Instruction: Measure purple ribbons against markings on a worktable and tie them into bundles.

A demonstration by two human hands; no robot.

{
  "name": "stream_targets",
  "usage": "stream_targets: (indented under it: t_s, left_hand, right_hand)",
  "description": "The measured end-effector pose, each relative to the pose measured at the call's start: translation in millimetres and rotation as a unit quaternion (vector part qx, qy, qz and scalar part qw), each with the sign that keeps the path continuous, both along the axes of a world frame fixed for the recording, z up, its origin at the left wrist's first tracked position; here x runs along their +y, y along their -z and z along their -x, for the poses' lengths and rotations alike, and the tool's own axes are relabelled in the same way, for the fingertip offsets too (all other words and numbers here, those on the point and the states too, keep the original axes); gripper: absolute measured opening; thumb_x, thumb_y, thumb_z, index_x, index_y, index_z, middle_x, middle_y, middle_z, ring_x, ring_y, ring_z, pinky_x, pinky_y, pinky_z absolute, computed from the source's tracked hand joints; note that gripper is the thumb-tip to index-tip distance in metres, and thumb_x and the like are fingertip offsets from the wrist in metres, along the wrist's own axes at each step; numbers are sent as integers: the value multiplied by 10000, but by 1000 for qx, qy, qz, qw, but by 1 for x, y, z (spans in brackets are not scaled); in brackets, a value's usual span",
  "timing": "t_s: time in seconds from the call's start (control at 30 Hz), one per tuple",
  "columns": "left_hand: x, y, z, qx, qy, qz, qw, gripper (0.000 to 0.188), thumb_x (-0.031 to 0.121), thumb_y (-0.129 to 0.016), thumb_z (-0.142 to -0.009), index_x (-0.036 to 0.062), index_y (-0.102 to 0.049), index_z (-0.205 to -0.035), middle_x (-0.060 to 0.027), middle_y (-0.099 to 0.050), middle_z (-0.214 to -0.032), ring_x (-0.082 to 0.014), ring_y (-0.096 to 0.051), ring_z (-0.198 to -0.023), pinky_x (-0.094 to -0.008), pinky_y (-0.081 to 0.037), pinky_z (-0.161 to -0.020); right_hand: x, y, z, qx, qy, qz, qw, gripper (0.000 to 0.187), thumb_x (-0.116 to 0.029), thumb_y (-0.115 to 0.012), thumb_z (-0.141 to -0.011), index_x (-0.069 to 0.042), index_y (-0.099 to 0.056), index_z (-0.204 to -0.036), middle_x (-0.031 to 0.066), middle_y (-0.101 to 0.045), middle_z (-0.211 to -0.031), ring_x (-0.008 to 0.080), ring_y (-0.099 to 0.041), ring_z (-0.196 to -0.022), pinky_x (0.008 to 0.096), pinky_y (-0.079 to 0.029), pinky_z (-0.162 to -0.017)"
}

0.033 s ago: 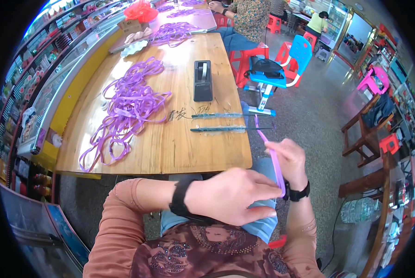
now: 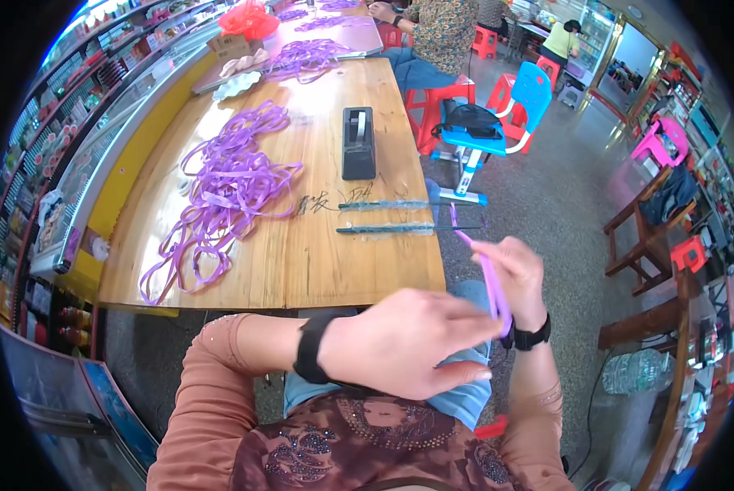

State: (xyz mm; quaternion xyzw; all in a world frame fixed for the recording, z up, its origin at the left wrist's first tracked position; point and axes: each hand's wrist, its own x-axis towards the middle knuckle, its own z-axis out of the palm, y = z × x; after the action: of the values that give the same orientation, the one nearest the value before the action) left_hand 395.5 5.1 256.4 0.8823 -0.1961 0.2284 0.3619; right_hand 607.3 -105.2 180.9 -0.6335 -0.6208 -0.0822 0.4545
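Observation:
A purple strap point(image 2: 493, 288) hangs from the thin tip of a dark rod at the table's right edge and runs down to my hands. My right hand point(image 2: 516, 277) is closed, thumb and fingers pinching this strap. My left hand point(image 2: 404, 340) reaches across my lap, with its fingers stretched out and thumb apart. Its fingertips touch or nearly touch the strap's lower loop; motion blurs them. Two dark rods, an upper one point(image 2: 383, 205) and a lower one point(image 2: 387, 229), lie under clear tape and stick out past the table edge.
On the wooden table point(image 2: 301, 274), a tangled heap of purple straps point(image 2: 228, 184) lies left of a black tape dispenser point(image 2: 359, 146). A blue chair point(image 2: 530, 98) and red stools point(image 2: 432, 110) stand beyond the right edge. Another person point(image 2: 440, 37) sits at the far end.
Both hands have risen slightly, the left one a little more. The strap's lower loop has shifted a little up and right.

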Motion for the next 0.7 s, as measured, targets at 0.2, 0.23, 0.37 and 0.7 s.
stream_targets:
  t_s: [0.2,0.23,0.37,0.7]
  left_hand:
    - [10,-59,52,-107,153,166,968,253,145,-713,-845,20,-693,-1064,-117,-665,-952,-259,-647,-770,-340,-514,-629]
    - [6,-63,58,-144,216,199,945,205,100,-677,-875,39,-715,-1066,-104,-649,-954,-230,-617,-716,-310,-470,-572]
    - [5,-56,43,-217,338,257,879,140,73,-658,-899,43,-748,-1003,-81,-637,-872,-176,-550,-601,-260,-414,-505]
    - [5,-58,35,-193,382,298,853,102,91,-701,-869,76,-745,-959,-61,-643,-870,-165,-513,-587,-253,-376,-482]
  right_hand:
    - [38,-16,-20,135,-32,-98,985,217,7,-717,-799,-46,-744,-1007,25,-616,-710,103,-573,-655,234,-425,-596]
    - [35,-22,-20,114,-21,-79,990,215,3,-724,-793,-45,-744,-1002,25,-620,-712,103,-577,-657,236,-428,-601]
    - [38,-17,-16,118,-10,-75,990,223,-4,-740,-775,-54,-746,-993,19,-627,-718,100,-583,-661,236,-428,-603]
    - [31,-20,-12,73,12,-51,996,244,3,-739,-765,-75,-750,-996,19,-606,-692,110,-568,-643,246,-418,-593]
